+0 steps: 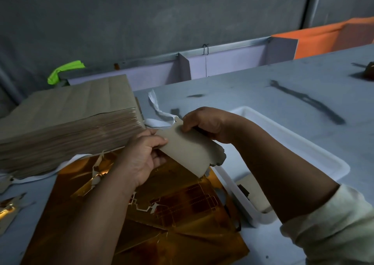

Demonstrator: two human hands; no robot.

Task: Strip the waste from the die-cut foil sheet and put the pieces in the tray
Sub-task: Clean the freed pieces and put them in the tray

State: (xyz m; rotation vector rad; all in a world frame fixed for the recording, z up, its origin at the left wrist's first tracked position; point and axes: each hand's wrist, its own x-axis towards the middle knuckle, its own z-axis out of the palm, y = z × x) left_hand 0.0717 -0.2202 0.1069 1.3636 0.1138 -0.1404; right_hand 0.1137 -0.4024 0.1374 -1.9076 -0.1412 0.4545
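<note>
At frame centre, my left hand (141, 157) and right hand (204, 123) each pinch one grey-backed die-cut piece (186, 149), above the gold foil sheet (182, 214) on the tabletop (263, 86). The white tray (299, 138) lies lower right.

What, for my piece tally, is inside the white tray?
A brown card piece lies in the white tray, near its near end. The right forearm covers much of the rest, so no count.
</note>
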